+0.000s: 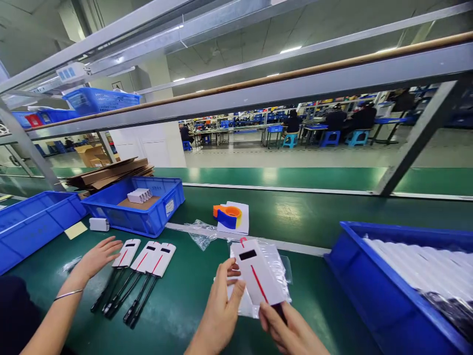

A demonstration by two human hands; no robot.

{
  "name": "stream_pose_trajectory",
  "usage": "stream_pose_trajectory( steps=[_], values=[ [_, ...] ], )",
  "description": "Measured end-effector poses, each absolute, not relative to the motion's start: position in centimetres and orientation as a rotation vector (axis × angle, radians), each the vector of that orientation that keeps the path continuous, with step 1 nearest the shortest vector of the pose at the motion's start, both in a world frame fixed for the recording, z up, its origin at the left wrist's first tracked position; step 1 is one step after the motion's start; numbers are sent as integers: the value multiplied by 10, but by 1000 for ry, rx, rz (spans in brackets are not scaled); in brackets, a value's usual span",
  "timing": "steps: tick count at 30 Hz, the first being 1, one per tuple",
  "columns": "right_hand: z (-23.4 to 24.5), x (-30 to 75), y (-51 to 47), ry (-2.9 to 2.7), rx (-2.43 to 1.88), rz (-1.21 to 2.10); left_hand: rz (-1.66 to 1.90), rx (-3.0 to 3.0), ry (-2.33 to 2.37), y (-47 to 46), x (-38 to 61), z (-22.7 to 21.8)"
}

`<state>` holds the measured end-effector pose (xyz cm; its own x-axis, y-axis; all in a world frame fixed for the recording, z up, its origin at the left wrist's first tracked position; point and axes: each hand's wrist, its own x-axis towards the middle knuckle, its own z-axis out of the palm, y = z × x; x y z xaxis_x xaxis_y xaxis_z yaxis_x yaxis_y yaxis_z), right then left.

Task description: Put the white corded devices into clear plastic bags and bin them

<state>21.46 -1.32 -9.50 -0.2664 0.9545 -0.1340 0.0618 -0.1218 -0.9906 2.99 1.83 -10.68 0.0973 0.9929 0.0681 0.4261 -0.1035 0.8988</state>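
Gripped between both hands: white power bank with red stripe, above the green table, clear plastic bag behind it. Left hand pinches its left edge; right hand clasps its lower end. A co-worker's hand touches the first of three similar units lying side by side.

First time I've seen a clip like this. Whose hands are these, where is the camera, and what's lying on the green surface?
No machine here: the camera sits on a person's head, looking down at a green bench. Their left hand and right hand together hold a white device with a red stripe, against a clear bag. The third hand, far left with a bracelet, is a co-worker's, beside three similar devices with black cables. Blue bins and an orange tape dispenser stand around.
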Motion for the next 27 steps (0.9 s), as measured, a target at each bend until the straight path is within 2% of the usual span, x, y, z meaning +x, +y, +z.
stream_pose_trajectory(
  steps=[6, 14, 21, 27],
  values=[
    [-91, 251, -1, -775, -1032, 1517, 699, 1971, 1570, 55, 38, -116],
    [-98, 259, 0, -662, -955, 1500, 459, 2082, 1545, 104, 38, -119],
    [-93, 263, -1, -643, -1046, 1502, 486, 2206, 1317, 108, 21, -105],
    [-100, 262, 3, -655, -1074, 1456, 564, 2276, 1321, 97, 16, -100]
  ],
)
